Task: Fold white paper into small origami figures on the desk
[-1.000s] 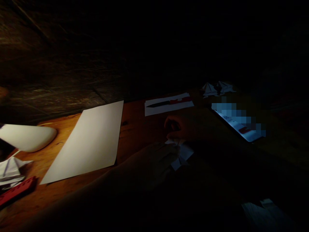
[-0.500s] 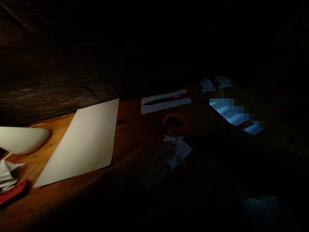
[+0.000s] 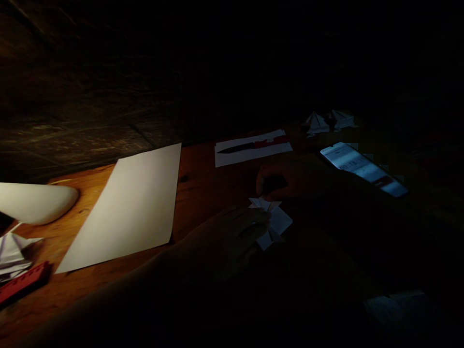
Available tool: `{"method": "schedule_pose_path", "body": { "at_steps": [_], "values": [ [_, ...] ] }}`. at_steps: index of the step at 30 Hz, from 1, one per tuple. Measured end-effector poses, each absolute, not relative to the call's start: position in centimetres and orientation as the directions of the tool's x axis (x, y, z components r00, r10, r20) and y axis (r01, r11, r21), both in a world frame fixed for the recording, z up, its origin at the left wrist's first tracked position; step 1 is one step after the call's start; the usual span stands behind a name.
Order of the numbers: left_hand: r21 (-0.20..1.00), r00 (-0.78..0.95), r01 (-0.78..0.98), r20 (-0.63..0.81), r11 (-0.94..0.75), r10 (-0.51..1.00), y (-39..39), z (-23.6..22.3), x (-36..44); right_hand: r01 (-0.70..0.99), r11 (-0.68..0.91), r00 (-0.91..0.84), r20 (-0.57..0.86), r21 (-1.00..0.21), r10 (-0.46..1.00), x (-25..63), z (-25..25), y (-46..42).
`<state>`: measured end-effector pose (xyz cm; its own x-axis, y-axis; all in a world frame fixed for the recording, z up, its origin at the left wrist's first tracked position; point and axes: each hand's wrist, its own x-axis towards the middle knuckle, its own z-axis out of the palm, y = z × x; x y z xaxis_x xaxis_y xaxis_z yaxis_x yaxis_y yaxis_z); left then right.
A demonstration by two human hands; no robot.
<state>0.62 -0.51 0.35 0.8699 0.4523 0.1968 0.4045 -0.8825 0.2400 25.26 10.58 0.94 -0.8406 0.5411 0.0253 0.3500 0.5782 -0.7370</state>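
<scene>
A small piece of white folded paper (image 3: 281,220), with pointed flaps, lies on the dark part of the wooden table. My left hand (image 3: 232,234) rests over its left side, fingers stretched out and pressing it down. At the paper's far edge is my right hand (image 3: 281,181), its fingers curled and thumb and fingertips brought together on a flap. Deep shadow hides much of both hands, so the exact grip of the right fingertips is hard to make out.
A large white sheet (image 3: 130,208) lies left. Behind the hands, a knife (image 3: 239,147) with a red handle rests on smaller papers (image 3: 224,161). A lit phone (image 3: 362,166) and folded paper figures (image 3: 318,124) are right. A white lamp-like object (image 3: 39,203), another paper figure (image 3: 14,251) and a red block (image 3: 25,282) are far left.
My right hand's fingers have shifted slightly along the far edge of the folded paper. The left hand stays on it. The whole view has moved a little.
</scene>
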Motion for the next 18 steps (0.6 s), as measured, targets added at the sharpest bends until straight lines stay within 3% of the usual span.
{"method": "schedule_pose_path", "body": {
  "at_steps": [11,15,18],
  "values": [
    [0.203,0.878,0.399,0.196,-0.894,0.436,-0.3,0.19,0.1,0.3,0.55,-0.856,0.035,-0.779,0.516,25.33,1.11,10.28],
    [0.276,0.867,0.4,0.195,-0.874,0.459,-0.15,0.45,-0.11,0.317,0.545,-0.851,0.021,-0.776,0.525,25.31,1.05,10.29],
    [0.406,0.843,0.415,0.166,-0.814,0.512,-0.01,0.67,-0.42,0.325,0.54,-0.85,0.01,-0.776,0.526,25.31,0.95,10.4]
  ]
}}
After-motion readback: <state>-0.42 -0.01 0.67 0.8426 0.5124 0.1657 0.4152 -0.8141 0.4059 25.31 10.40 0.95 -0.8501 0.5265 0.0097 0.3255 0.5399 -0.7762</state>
